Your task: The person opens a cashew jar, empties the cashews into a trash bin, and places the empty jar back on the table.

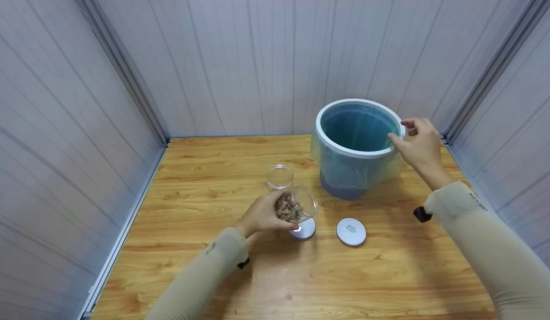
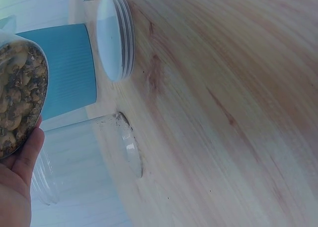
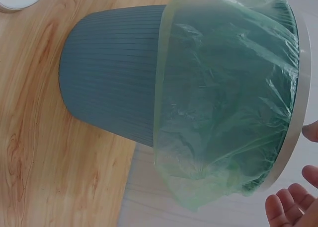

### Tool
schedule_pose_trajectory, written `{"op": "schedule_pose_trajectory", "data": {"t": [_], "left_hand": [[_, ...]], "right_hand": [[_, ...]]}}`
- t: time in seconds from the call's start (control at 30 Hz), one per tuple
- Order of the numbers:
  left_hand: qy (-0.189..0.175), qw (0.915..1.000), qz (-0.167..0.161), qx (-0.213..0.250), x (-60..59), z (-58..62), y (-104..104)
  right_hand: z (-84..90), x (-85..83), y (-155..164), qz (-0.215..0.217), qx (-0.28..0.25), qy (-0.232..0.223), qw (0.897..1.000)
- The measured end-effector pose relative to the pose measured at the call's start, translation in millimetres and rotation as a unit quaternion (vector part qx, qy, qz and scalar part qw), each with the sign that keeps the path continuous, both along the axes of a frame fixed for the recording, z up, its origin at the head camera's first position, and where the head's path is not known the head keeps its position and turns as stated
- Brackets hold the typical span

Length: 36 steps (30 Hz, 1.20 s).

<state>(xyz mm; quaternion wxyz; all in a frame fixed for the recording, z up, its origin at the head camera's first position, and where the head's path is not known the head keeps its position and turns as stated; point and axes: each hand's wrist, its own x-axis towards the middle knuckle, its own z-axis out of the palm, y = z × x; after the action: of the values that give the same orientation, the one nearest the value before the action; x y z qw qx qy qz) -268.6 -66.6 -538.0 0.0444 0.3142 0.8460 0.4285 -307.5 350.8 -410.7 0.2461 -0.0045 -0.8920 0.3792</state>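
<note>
My left hand (image 1: 262,214) grips a clear jar (image 1: 297,206) of brown nut-like pieces, tilted with its mouth towards the bin; the left wrist view shows this jar (image 2: 20,93) against my palm (image 2: 15,187). Below it lies a round grey lid (image 1: 304,230), with a second lid (image 1: 351,231) to its right. An empty clear jar (image 1: 279,177) stands just behind. My right hand (image 1: 417,142) holds the right side of the white rim (image 1: 341,149) of a blue bin (image 1: 346,184) lined with a thin green bag (image 3: 223,88), thumb on the rim, fingers (image 3: 288,207) outside it.
The wooden table (image 1: 275,275) is enclosed by pale panelled walls at the left, back and right. The bin stands at the back right. In the left wrist view the empty jar (image 2: 119,142) and a lid (image 2: 114,36) are close to my hand.
</note>
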Motion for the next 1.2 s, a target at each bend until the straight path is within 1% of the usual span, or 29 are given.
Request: {"op": "schedule_pose_trajectory", "data": {"t": [0.17,0.33,0.5,0.7,0.83,1.0,1.1,1.2], "left_hand": [[0.004,1.0000,0.001,0.000,-0.7,2.5,-1.3],[0.004,0.9998,0.010,-0.013,-0.9,4.9,-2.4],[0.007,0.9998,0.009,-0.015,-1.6,6.7,-3.3],[0.021,0.9995,0.014,-0.019,-2.3,11.0,-5.7],[0.024,0.9994,0.014,-0.021,-2.8,12.9,-6.5],[0.030,0.9994,0.007,-0.014,-3.5,15.7,-7.0],[0.031,0.9995,0.004,-0.011,-4.3,17.1,-7.2],[0.033,0.9993,0.008,-0.013,-4.7,18.8,-8.1]], "right_hand": [[3.8,-4.9,0.6,-0.005,-0.010,-0.025,1.000],[7.9,-10.8,0.9,-0.014,-0.026,-0.058,0.998],[8.7,-16.3,0.4,-0.018,-0.051,-0.074,0.996],[6.4,-24.1,0.9,-0.024,-0.067,-0.074,0.995],[5.2,-27.9,1.5,-0.025,-0.073,-0.091,0.993],[0.9,-33.3,2.6,-0.016,-0.099,-0.116,0.988],[-2.1,-35.0,3.6,-0.012,-0.114,-0.119,0.986],[-5.0,-36.6,4.2,-0.012,-0.118,-0.118,0.986]]}}
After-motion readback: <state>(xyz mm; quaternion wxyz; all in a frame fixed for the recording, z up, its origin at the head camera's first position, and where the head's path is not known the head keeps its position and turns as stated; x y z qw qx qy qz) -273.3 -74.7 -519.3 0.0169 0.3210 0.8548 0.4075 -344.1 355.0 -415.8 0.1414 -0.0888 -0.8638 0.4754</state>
